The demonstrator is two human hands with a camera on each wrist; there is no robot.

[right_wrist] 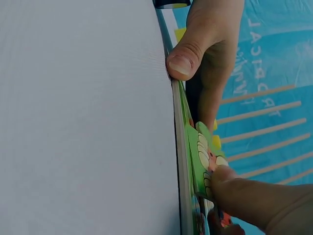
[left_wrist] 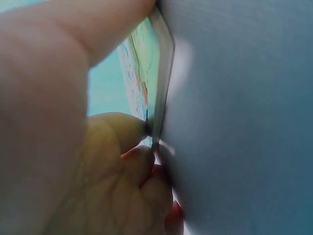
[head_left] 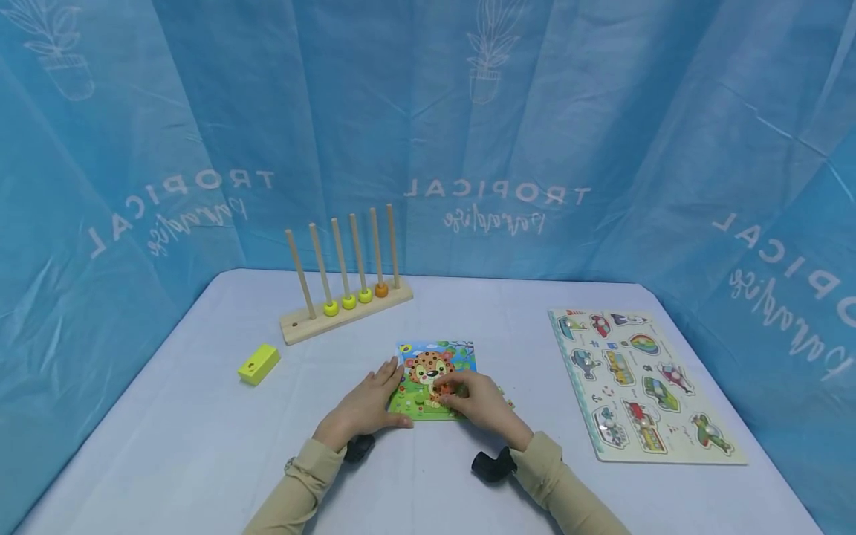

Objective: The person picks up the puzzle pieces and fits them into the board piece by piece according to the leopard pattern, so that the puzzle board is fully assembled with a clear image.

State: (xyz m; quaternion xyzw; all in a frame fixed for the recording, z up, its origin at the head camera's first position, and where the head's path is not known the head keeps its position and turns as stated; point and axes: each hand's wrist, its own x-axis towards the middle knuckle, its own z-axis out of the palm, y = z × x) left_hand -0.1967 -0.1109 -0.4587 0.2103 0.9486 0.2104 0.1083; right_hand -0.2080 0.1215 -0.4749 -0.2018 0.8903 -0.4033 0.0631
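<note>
A small jigsaw puzzle (head_left: 409, 405) with a spotted leopard cub on green grass lies on the table. My left hand (head_left: 364, 401) steadies its left side, with the fingers along the edge and the thumb at the near corner. Between thumb and fingers, my right hand (head_left: 484, 403) pinches a green puzzle piece (right_wrist: 199, 166) over the lower part of the picture. In the right wrist view the piece tilts close above the puzzle's surface. The right hand covers part of the puzzle's right side, and small patterned bits (head_left: 510, 403) peek out beyond it.
A wooden peg stand (head_left: 348, 318) with yellow and orange beads stands at the back left. Left of the puzzle is a yellow block (head_left: 258, 364). A vehicle peg board (head_left: 642, 386) lies to the right. Blue curtains (head_left: 428, 134) surround the white table (head_left: 200, 446).
</note>
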